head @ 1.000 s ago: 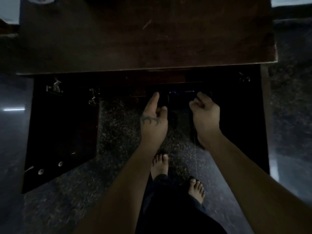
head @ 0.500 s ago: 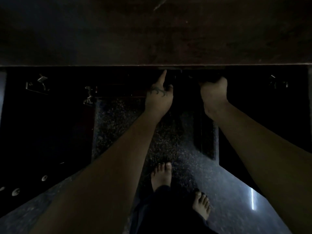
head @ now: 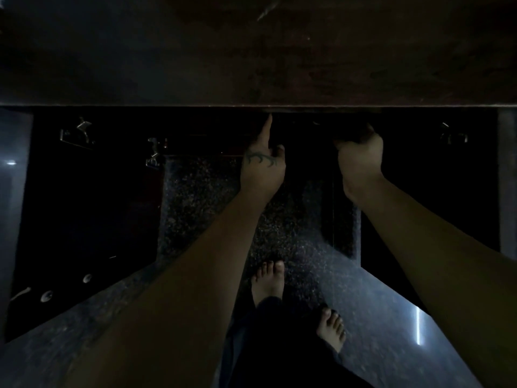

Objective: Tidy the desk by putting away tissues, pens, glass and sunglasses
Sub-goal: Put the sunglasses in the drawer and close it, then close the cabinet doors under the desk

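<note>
Under the desk (head: 251, 51) edge — my left hand (head: 261, 169), forefinger stretched forward; my right hand (head: 361, 155), curled beside it, its hold too dark to tell.

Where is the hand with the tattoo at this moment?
In the head view the left hand is near the middle, just under the front edge of the desk, index finger pointing up to it. The right hand is beside it, to its right.

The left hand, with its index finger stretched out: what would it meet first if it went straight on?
Probably the front edge of the desk top. The left hand points its finger almost at that edge, though darkness hides the depth.
</note>
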A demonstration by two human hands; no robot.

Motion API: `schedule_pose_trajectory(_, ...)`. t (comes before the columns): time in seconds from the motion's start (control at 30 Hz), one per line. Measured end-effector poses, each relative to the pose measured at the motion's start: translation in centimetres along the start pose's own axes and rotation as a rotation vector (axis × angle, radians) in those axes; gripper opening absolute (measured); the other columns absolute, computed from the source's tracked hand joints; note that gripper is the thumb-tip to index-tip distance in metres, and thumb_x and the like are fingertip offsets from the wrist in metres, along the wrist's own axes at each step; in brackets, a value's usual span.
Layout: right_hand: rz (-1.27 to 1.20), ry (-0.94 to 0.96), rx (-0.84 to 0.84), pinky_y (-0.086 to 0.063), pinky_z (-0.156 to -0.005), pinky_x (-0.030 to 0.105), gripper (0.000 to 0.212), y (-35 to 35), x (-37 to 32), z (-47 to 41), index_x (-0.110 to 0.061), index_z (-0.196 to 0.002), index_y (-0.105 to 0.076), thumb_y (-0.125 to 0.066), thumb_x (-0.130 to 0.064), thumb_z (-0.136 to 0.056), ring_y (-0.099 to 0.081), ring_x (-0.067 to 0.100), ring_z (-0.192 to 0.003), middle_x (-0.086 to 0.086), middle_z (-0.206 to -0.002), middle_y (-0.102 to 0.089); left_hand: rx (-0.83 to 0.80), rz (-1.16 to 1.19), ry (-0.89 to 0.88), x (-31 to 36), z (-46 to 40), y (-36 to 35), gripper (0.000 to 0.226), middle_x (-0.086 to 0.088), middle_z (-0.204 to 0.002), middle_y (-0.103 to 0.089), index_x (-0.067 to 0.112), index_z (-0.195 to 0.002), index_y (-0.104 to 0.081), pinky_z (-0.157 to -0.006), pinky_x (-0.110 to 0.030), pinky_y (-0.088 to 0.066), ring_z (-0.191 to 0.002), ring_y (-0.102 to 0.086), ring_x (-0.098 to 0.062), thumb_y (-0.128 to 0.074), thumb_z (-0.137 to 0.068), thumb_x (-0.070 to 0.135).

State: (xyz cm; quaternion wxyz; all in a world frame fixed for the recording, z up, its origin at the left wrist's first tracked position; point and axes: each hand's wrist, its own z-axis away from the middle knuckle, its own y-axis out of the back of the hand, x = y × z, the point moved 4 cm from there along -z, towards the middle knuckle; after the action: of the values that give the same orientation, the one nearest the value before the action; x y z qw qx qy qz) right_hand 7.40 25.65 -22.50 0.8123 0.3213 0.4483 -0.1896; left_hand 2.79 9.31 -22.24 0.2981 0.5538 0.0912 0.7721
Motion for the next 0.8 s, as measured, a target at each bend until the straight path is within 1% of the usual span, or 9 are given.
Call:
schedule_pose_trajectory(0.03, 0.024, -0.003, -0.016, -0.053, -0.075, 0.041, 0.032, 0.3, 0.1, 0.6, -0.018, -0.113, -0.062, -0.058, -0.010, -0.082, -0.063, 0.022, -0.082, -0.007, -0.085, -0.063, -0.001, 0.028, -0.003, -0.1, 0.8, 0.2, 0.058, -0.010, -0.151, -0.035, 0.019, -0.148, -0.026, -0.094, -0.007, -0.029, -0.132, -0.036, -0.013, -0.049, -0.096, 0.008)
schedule_pose_trajectory(0.1, 0.042, -0.025, -0.061, -0.048, -0.077, 0.031, 0.040, 0.8, 0.2, 2.2, -0.014, -0.126, -0.055, -0.057, -0.010, -0.086, -0.059, 0.021, -0.097, 0.001, -0.105, -0.063, -0.013, 0.078, 0.005, -0.4, 2.5, 0.7, 0.058, -0.006, -0.154, -0.027, 0.020, -0.148, -0.025, -0.092, -0.001, -0.026, -0.137, -0.030, -0.013, -0.048, -0.097, 0.007)
schedule_pose_trajectory(0.23, 0.051, -0.078, -0.143, -0.033, -0.090, 0.017, 0.050, 1.4, 0.3, 5.9, -0.011, -0.141, -0.038, -0.053, -0.008, -0.093, -0.045, 0.019, -0.127, 0.006, -0.140, -0.047, -0.006, 0.135, 0.025, -0.9, 6.1, 1.9, 0.056, -0.004, -0.156, -0.023, 0.016, -0.148, -0.025, -0.102, -0.013, -0.028, -0.143, -0.022, -0.015, -0.046, -0.097, 0.007)
schedule_pose_trajectory(0.4, 0.066, -0.115, -0.237, -0.032, -0.096, 0.018, 0.052, 1.4, -0.6, 10.8, -0.011, -0.143, -0.032, -0.049, -0.002, -0.095, -0.039, 0.020, -0.132, 0.006, -0.148, -0.037, 0.000, 0.199, 0.104, -2.5, 11.4, 4.0, 0.053, -0.015, -0.150, -0.034, 0.022, -0.148, -0.025, -0.112, -0.037, -0.035, -0.138, -0.034, -0.028, -0.044, -0.099, 0.012)
schedule_pose_trajectory(0.5, 0.079, -0.136, -0.325, -0.033, -0.102, 0.023, 0.052, 0.8, -1.2, 13.8, -0.012, -0.143, -0.032, -0.049, -0.003, -0.095, -0.039, 0.020, -0.133, 0.005, -0.149, -0.037, 0.023, 0.266, 0.201, -3.7, 14.4, 6.0, 0.054, -0.030, -0.140, -0.039, 0.024, -0.147, -0.025, -0.102, -0.057, -0.040, -0.128, -0.040, -0.045, -0.044, -0.099, 0.009)
schedule_pose_trajectory(0.57, 0.091, -0.143, -0.374, -0.035, -0.108, 0.031, 0.052, 0.1, -1.9, 15.9, -0.012, -0.143, -0.033, -0.050, -0.002, -0.095, -0.039, 0.020, -0.132, 0.005, -0.148, -0.038, 0.048, 0.303, 0.234, -4.1, 16.3, 7.6, 0.053, -0.029, -0.140, -0.039, 0.025, -0.147, -0.027, -0.102, -0.058, -0.040, -0.126, -0.041, -0.046, -0.044, -0.099, 0.010)
schedule_pose_trajectory(0.67, 0.119, -0.139, -0.420, -0.036, -0.109, 0.035, 0.051, -1.3, -3.0, 19.0, -0.011, -0.143, -0.035, -0.050, -0.004, -0.095, -0.040, 0.019, -0.132, 0.005, -0.147, -0.039, 0.101, 0.293, 0.277, -5.1, 18.7, 9.9, 0.051, -0.025, -0.138, -0.042, 0.030, -0.145, -0.029, -0.105, -0.043, -0.042, -0.124, -0.046, -0.038, -0.043, -0.099, 0.014)
schedule_pose_trajectory(0.73, 0.142, -0.123, -0.466, -0.036, -0.108, 0.034, 0.050, -2.8, -3.4, 20.9, -0.012, -0.142, -0.036, -0.051, -0.007, -0.095, -0.040, 0.019, -0.132, 0.004, -0.147, -0.040, 0.123, 0.332, 0.314, -6.2, 19.7, 11.4, 0.050, -0.030, -0.137, -0.040, 0.031, -0.145, -0.029, -0.100, -0.051, -0.042, -0.122, -0.045, -0.043, -0.043, -0.100, 0.017)
schedule_pose_trajectory(0.8, 0.154, -0.135, -0.521, -0.036, -0.109, 0.037, 0.049, -4.7, -3.4, 22.7, -0.012, -0.142, -0.037, -0.051, -0.009, -0.095, -0.041, 0.019, -0.131, 0.004, -0.146, -0.041, 0.165, 0.345, 0.358, -7.7, 20.9, 12.7, 0.049, -0.031, -0.136, -0.040, 0.031, -0.144, -0.032, -0.099, -0.049, -0.043, -0.120, -0.048, -0.040, -0.046, -0.099, 0.020)
